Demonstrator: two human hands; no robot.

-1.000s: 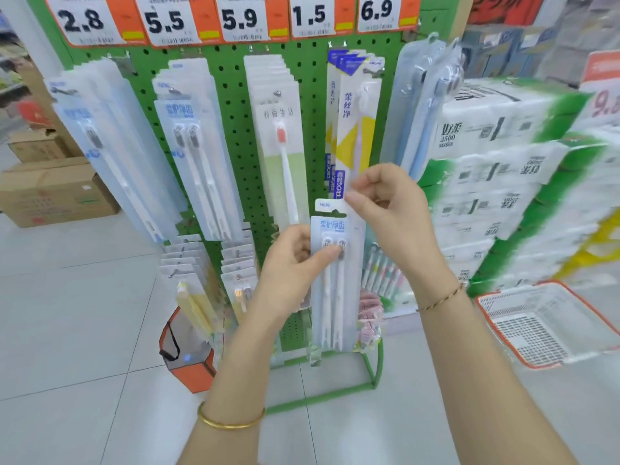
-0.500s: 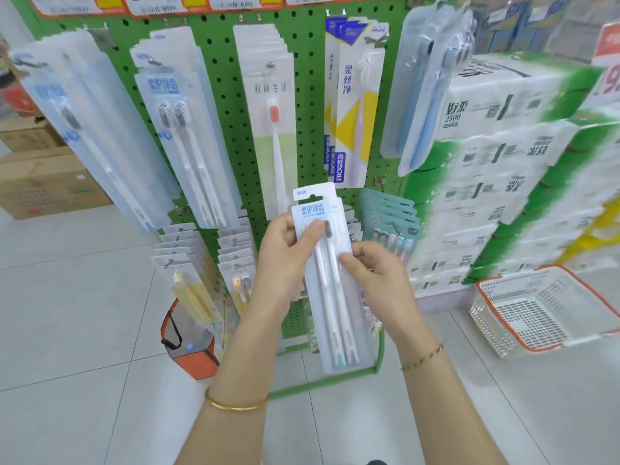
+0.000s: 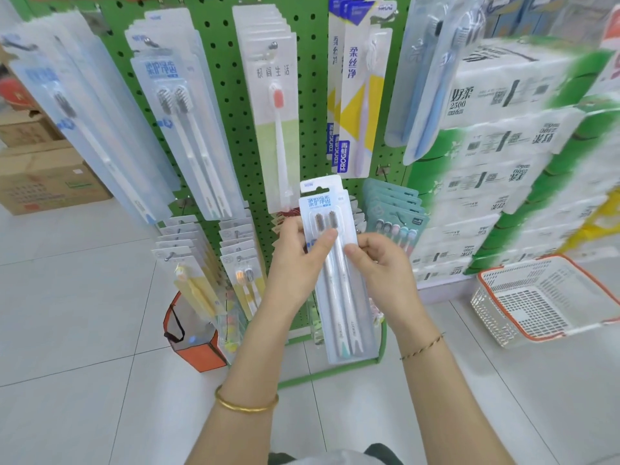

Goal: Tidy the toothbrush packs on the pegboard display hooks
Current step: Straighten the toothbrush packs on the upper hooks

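Green pegboard (image 3: pixel 229 95) stands in front of you in a shop, with pale floor tiles under it. Lots of toothbrush packs hang on it in rows. To the right of the pegboard is a big stack of tissue packs (image 3: pixel 503 146), and a white basket (image 3: pixel 543 303) sits on the floor below that stack. To the left of the pegboard are brown boxes (image 3: pixel 47 179). An orange bag (image 3: pixel 198 347) sits at its foot.

You hold one toothbrush pack (image 3: pixel 339 290) in front of the lower middle of the pegboard. It has two brushes inside and blue words on top. Another pack may be tucked behind it, but I cannot be sure. Your left hand (image 3: pixel 295 266) grips the left side, with the thumb lying across the front just under the brush heads. Your right hand (image 3: pixel 382 270) pinches the right edge near the middle. So both hands are closed on the same pack, close together.

The pack stands the long way up and down, leaning a little, with its top end pointing up at the pegboard. The same kind of packs (image 3: pixel 177 125) hang higher up, on the left part of the pegboard. So I think your pack has to go up and to the left. Your left hand is on that side, so it is nearer.
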